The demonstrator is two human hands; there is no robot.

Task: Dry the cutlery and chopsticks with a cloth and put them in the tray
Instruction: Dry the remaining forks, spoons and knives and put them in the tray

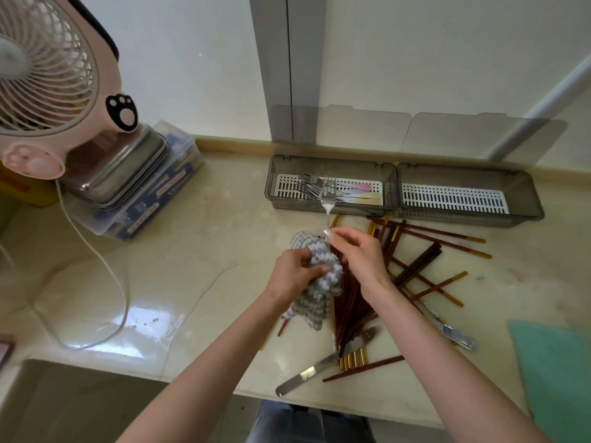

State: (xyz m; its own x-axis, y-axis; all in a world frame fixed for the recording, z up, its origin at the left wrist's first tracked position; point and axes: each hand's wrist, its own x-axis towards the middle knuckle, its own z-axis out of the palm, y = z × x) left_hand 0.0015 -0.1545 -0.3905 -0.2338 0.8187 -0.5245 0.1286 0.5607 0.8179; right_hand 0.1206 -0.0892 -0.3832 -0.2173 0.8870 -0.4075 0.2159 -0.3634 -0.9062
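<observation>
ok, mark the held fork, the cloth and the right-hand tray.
fork (327, 195), head view, base of the tines.
cloth (311, 297), head view, hanging lower part.
right-hand tray (454, 199), head view, white slotted insert.

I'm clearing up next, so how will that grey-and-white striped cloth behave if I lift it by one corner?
Probably floppy: the grey-and-white striped cloth bunches and drapes around the left hand. Likely light and grippy, since its knobbly weave looks soft. It should hardly slide on the pale glossy counter.
</observation>
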